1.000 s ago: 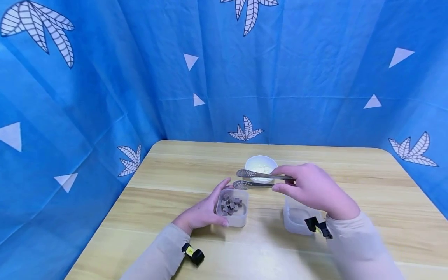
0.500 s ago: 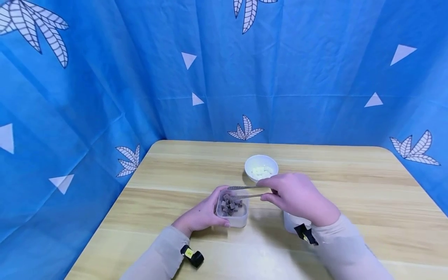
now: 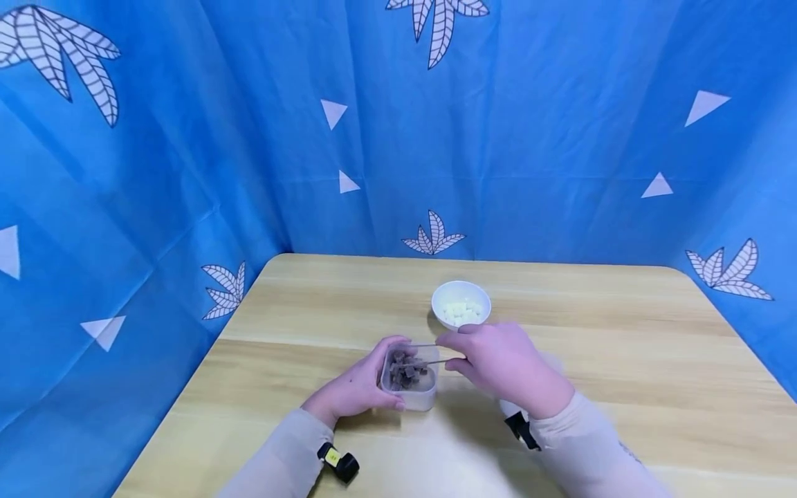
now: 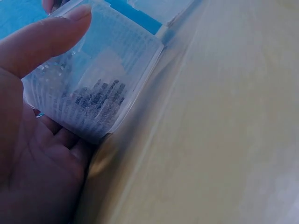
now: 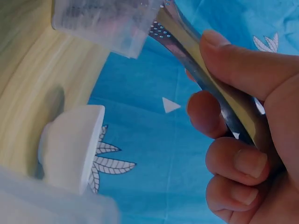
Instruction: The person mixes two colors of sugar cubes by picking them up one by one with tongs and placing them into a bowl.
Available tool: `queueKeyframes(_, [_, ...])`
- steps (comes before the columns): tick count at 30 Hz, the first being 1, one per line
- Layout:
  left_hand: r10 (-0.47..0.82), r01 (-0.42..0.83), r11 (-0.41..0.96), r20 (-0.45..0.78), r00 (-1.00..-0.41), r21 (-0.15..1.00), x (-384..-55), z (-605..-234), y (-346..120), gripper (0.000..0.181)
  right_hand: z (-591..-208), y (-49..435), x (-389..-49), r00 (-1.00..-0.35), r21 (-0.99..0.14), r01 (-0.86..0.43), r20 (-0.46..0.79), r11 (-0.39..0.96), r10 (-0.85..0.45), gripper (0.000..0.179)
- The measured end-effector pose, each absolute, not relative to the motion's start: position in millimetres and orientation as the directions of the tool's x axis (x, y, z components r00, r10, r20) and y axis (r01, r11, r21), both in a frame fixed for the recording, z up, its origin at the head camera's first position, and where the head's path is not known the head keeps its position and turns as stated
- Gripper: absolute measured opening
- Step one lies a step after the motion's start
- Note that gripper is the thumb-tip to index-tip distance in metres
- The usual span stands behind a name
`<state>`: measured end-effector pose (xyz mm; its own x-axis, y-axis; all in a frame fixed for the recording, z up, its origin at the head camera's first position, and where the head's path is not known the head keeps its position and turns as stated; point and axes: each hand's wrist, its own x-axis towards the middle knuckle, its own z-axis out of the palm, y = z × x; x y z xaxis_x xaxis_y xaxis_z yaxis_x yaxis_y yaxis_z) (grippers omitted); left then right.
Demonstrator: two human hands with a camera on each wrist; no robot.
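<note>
My left hand [image 3: 356, 389] holds a clear plastic container [image 3: 418, 401] on the table, thumb on the near side and fingers round the far side. Small brown cubes [image 3: 403, 377] lie heaped toward its left. In the left wrist view the container's ribbed wall [image 4: 135, 60] shows dark cubes through it. My right hand [image 3: 503, 365] grips metal tongs [image 5: 236, 105] between thumb and curled fingers. Their perforated tips reach down inside the container, over the cubes, with the two arms spread apart. Whether a cube is between the tips, I cannot tell.
A white bowl [image 3: 438, 310] with several white cubes [image 3: 462, 313] stands behind the container. Mostly hidden under my right forearm is a second clear container [image 3: 507, 409]. A blue patterned cloth [image 3: 529, 138] hangs behind and left of the wooden table [image 3: 299, 297].
My right hand has moved left and toward me, bringing the tongs from in front of the bowl down into the container. The left hand keeps its grip on the container.
</note>
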<state>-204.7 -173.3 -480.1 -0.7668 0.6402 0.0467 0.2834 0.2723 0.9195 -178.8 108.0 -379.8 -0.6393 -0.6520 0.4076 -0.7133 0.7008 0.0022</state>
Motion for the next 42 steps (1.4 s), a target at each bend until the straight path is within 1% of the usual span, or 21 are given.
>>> queueKeyframes(3, [0.645,0.287,0.286,0.038,-0.763,0.915,-201.4,-481.0,-176.0,0.105,-384.6,104.5,-178.0,-0.639,-0.01,-0.72,0.399,0.694,-0.657,0.033])
queueKeyframes(8, [0.631,0.292,0.28,0.054,-0.774,0.915,-201.8,-477.6,-172.3,0.105,-380.3,106.9,-178.4,-0.663,-0.046,-0.706,0.393,0.706,-0.637,0.03])
queueKeyframes(13, [0.621,0.274,0.303,0.029,-0.783,0.912,-199.4,-478.3,-171.1,0.105,-378.9,109.6,-178.3,-0.668,-0.05,-0.71,0.364,0.703,-0.649,0.028])
queueKeyframes(18, [0.622,0.271,0.289,0.035,-0.782,0.918,-199.6,-478.0,-171.0,0.106,-380.8,110.3,-179.8,-0.674,-0.062,-0.705,0.367,0.706,-0.641,0.029])
queueKeyframes(25, [0.624,0.272,0.283,0.039,-0.781,0.92,-201.4,-478.1,-172.3,0.106,-384.3,109.0,-183.2,-0.672,-0.05,-0.706,0.363,0.707,-0.645,0.032])
queueKeyframes(31, [0.618,0.273,0.299,0.033,-0.785,0.914,-203.8,-478.8,-172.3,0.106,-381.6,110.7,-183.5,-0.675,-0.053,-0.703,0.364,0.709,-0.642,0.029])
queueKeyframes(37, [0.617,0.262,0.297,0.025,-0.787,0.918,-205.3,-479.1,-173.3,0.103,-379.5,111.6,-183.9,-0.663,-0.047,-0.712,0.375,0.7,-0.649,0.026])
queueKeyframes(42, [0.616,0.256,0.295,0.021,-0.787,0.92,-205.4,-480.0,-173.3,0.105,-380.0,111.9,-185.4,-0.658,-0.064,-0.721,0.375,0.69,-0.653,0.024])
